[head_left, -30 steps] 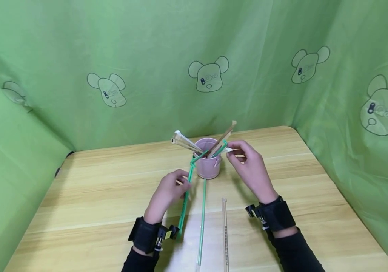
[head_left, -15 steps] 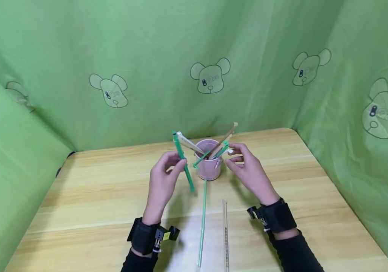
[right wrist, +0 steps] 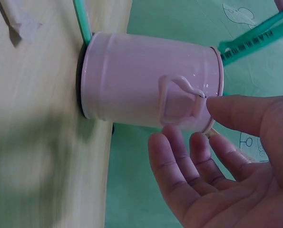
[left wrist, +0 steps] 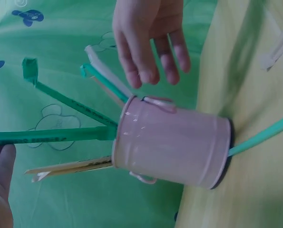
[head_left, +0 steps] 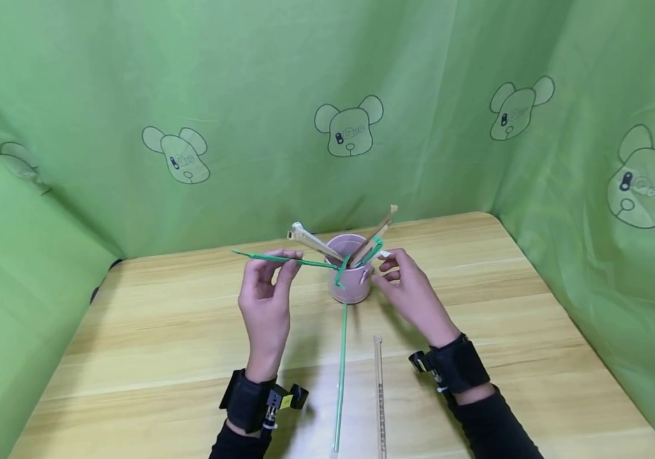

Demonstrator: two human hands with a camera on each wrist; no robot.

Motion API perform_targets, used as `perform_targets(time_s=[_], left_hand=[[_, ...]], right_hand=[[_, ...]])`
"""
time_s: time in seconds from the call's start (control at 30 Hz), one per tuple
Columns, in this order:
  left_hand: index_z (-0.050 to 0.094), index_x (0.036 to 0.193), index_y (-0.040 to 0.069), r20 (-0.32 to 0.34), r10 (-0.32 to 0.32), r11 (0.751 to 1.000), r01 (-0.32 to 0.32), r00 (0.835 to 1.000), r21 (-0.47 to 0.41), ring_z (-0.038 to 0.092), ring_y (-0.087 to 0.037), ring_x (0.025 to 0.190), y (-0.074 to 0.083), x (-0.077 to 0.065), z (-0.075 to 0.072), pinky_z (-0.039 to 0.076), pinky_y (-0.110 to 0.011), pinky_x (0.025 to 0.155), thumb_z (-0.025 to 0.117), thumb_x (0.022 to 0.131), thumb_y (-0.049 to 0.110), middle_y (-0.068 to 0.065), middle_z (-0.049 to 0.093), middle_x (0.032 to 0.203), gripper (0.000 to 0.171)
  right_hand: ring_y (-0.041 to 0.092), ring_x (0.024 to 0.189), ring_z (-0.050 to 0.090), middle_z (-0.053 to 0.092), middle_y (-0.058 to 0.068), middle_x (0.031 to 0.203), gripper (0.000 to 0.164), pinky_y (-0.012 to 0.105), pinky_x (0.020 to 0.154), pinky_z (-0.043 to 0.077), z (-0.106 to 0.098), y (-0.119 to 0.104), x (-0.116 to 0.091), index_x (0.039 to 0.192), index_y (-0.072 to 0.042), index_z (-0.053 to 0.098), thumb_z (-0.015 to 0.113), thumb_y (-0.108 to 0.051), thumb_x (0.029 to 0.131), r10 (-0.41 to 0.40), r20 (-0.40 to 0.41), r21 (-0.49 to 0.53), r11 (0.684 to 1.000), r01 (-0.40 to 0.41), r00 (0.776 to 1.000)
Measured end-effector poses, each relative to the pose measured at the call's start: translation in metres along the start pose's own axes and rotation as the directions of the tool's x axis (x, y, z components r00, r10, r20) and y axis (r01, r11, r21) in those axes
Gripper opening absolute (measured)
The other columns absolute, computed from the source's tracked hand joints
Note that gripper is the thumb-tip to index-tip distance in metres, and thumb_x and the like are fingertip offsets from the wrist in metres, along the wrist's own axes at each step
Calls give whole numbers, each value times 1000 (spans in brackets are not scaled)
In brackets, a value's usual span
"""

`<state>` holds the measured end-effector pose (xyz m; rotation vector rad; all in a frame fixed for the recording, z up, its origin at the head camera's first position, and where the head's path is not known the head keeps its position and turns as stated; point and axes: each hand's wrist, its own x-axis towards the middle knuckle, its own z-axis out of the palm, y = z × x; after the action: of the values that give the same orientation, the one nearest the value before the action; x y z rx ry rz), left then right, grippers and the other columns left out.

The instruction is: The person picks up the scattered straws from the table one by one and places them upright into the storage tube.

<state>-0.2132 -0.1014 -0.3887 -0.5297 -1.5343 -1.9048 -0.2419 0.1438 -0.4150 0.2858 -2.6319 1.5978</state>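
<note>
My left hand (head_left: 266, 306) pinches a green straw in a printed wrapper (head_left: 255, 256) between thumb and fingers. The straw lies nearly level, and its far end meets the rim of a small pink bucket (head_left: 347, 293). Paper-wrapped straws (head_left: 310, 241), a brown-wrapped straw (head_left: 378, 233) and green straws (head_left: 371, 252) lean out of the bucket. To the bucket's right, my right hand (head_left: 410, 294) has loosely bent fingers with nothing between them. In the right wrist view its thumb is close to the bucket's side handle (right wrist: 181, 81); whether they touch, I cannot tell.
On the wooden table (head_left: 150, 338), a green straw (head_left: 341, 376) lies in front of the bucket. A paper-wrapped straw (head_left: 381, 395) lies to its right. Green curtains (head_left: 259, 76) enclose the table at the back and sides.
My left hand has lifted the green straw from beside the bucket and turned it from upright to nearly level, its end now at the rim. The right hand has shifted slightly down beside the bucket.
</note>
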Motion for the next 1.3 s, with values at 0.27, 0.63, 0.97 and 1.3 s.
perform_targets(time_s=[0.27, 0.63, 0.97, 1.3], left_hand=[[64, 120, -7, 78, -10, 998, 6, 997, 56, 69, -37, 117, -7, -2, 8, 56, -49, 102, 65, 101, -9, -19, 71, 121, 19], [71, 122, -3, 110, -58, 994, 47, 992, 98, 69, -33, 118, -14, -1, 5, 57, -44, 102, 66, 102, -7, -16, 73, 120, 22], [69, 139, 3, 229, -265, 895, 151, 937, 420, 64, -24, 127, -28, -11, 0, 58, -39, 99, 63, 109, 17, -8, 66, 139, 33], [74, 130, 8, 207, -125, 900, 23, 970, 436, 67, -21, 116, -27, -13, -1, 60, -36, 89, 72, 104, 13, -3, 67, 129, 27]], right_hand=[[33, 113, 64, 63, 19, 126, 38, 49, 101, 55, 5, -4, 2, 135, 4, 56, 71, -7, 102, -66, 12, 6, 998, 66, 998], [32, 112, 65, 64, 16, 123, 39, 48, 100, 55, 7, -3, 3, 137, -1, 53, 70, -9, 103, -48, 29, 4, 999, 48, 998], [29, 94, 61, 58, 16, 108, 43, 41, 77, 56, 10, 2, 0, 136, 1, 51, 73, -16, 102, 57, 57, -71, 996, -53, 997], [25, 85, 56, 57, 13, 101, 39, 39, 72, 52, 14, 12, -11, 129, 3, 57, 74, -17, 100, 189, 159, -166, 973, -163, 969]])
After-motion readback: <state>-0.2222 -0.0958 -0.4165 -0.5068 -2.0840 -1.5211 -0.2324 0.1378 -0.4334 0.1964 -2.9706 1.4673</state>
